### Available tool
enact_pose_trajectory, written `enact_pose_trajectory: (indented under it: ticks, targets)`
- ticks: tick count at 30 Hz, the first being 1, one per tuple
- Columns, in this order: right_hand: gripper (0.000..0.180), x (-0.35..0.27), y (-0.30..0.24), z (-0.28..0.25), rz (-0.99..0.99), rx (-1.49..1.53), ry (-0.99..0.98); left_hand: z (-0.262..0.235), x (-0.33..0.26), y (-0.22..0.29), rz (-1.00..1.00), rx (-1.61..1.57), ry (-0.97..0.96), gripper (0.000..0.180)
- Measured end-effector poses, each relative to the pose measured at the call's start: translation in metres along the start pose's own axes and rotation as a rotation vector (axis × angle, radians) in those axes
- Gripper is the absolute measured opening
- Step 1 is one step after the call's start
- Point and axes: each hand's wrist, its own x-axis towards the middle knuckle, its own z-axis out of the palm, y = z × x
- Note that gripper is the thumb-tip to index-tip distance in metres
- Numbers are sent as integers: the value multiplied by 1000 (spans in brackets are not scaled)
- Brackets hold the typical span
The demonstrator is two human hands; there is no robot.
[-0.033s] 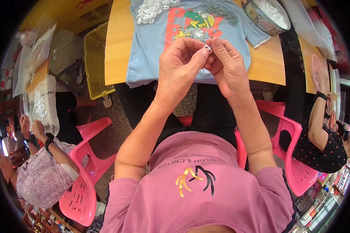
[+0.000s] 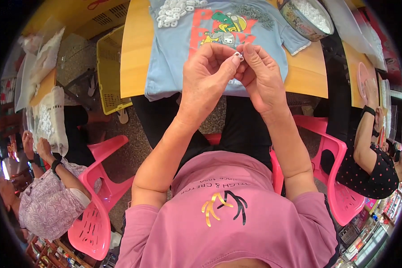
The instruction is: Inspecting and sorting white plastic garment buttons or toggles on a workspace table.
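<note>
My left hand (image 2: 206, 82) pinches a small white plastic piece with holes (image 2: 238, 56) between thumb and forefinger. My right hand (image 2: 265, 78) meets it from the other side, its thumb and fingertips pressed together right at the piece. Whatever sits between those right fingertips is too small and covered to name. Both hands are raised over the near part of a light blue printed T-shirt (image 2: 169, 67) spread on the table. On the shirt's far left lies a pile of white oval pieces with holes (image 2: 169, 17). A heap of small grey-green bits (image 2: 257, 15) lies at its far right.
A round patterned tin (image 2: 306, 22) full of white pieces stands at the wooden table's (image 2: 134, 58) far right. A yellow crate (image 2: 109, 71) is left of the table. People on pink chairs (image 2: 94, 219) sit at both sides, one with a pink dish (image 2: 362, 82).
</note>
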Motion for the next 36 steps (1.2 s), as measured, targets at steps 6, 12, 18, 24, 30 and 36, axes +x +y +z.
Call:
enact_pose_trajectory:
  ticks: [6, 12, 18, 24, 30, 36]
  targets:
    - [20, 0, -1, 2, -18, 2, -19, 1, 1, 2, -2, -18, 11, 18]
    - [20, 0, -1, 1, -32, -13, -26, 1, 0, 4, -4, -15, 19, 18]
    - [18, 0, 2, 0, -95, -81, -18, 3, 1, 3, 12, 5, 40, 17]
    - [13, -2, 9, 9, -229, -137, 22, 9, -2, -6, 114, 106, 121, 11]
    - [12, 7, 28, -4, -185, -116, 75, 0, 7, -28, 89, 179, 182, 10]
    - [18, 5, 7, -11, -82, -377, 14, -19, 8, -18, -30, 98, 60, 11]
